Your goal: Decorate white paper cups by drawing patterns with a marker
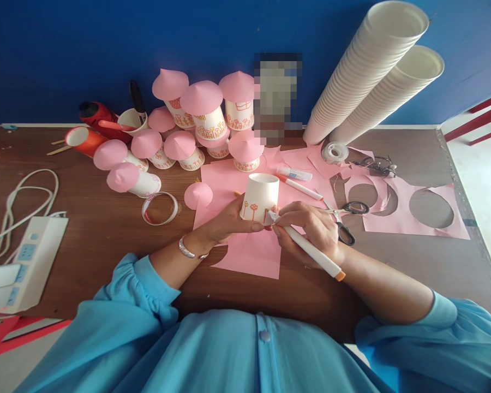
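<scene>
My left hand [231, 221] grips a white paper cup [262, 191], its wide end down and its narrower end up. Orange and red flowers are drawn around the lower part of the cup. In my right hand [313, 229] is a white marker [311, 251] with an orange end, its tip against the cup's lower right side. Beneath both hands lies pink paper [253, 256]. Close to my right hand rest black-handled scissors [346, 233] and another white and orange marker [300, 188]. A small pink cone [198, 195] lies left of the cup.
Several decorated cups with pink cone roofs [201, 98] are stacked at the back. Two tall stacks of paper cups [364, 71] lean on the blue wall. Tape rolls [159, 208] and cut pink sheets [417, 213] lie about. A power strip [41, 256] with cables is at left.
</scene>
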Demonstrator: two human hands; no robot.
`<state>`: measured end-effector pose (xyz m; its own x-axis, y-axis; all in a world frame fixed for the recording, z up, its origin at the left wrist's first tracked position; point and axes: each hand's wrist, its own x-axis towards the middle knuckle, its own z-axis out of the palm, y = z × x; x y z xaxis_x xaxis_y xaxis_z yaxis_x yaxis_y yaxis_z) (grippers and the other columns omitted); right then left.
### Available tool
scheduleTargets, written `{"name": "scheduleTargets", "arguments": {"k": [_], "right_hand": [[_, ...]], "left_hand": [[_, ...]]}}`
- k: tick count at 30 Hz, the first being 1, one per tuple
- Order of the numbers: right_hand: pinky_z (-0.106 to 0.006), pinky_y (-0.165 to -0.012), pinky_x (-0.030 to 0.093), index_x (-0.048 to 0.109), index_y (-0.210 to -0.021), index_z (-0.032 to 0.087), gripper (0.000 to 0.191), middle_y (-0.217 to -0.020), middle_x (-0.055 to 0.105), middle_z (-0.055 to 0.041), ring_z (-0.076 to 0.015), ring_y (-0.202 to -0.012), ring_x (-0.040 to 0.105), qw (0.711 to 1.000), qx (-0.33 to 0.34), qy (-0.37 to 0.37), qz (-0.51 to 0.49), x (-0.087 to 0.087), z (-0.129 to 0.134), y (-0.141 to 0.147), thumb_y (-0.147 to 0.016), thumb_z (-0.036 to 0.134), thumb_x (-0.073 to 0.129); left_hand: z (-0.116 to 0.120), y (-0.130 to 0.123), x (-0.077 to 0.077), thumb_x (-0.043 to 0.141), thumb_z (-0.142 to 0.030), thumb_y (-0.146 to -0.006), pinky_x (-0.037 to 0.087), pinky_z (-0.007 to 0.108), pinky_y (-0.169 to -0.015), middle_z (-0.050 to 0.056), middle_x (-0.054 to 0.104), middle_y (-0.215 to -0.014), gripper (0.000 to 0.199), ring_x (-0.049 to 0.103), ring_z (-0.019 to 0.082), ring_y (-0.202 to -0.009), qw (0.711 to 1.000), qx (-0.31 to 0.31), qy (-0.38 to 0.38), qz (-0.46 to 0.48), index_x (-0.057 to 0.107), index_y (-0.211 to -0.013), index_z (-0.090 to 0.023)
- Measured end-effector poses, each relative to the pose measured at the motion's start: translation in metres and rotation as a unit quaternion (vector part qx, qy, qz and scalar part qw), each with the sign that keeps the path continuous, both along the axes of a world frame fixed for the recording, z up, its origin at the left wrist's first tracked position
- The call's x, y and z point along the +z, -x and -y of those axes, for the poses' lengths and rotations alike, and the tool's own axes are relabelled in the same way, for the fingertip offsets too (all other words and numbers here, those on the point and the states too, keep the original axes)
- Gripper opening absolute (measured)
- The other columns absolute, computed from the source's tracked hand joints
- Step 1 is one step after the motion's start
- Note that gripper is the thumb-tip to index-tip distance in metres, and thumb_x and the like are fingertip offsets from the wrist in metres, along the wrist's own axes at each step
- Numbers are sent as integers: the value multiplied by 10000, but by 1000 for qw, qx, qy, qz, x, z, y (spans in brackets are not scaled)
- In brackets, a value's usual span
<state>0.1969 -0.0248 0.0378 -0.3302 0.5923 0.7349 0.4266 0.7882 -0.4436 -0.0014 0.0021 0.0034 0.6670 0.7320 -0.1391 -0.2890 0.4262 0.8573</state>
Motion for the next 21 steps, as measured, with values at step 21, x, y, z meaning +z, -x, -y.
{"name": "scheduleTargets", "arguments": {"k": [21], "right_hand": [[-228,-523,530,555,-925,211,146,-713,669,-12,-134,-614,672,1000,2,3,18,4,1,0,-870,90,617]], "left_hand": [[0,1,0,838,-286,-741,567,355,-869,65,748,-1030,404,709,217,-949,1000,-4,6,-8,681,-1100,-185]]}}
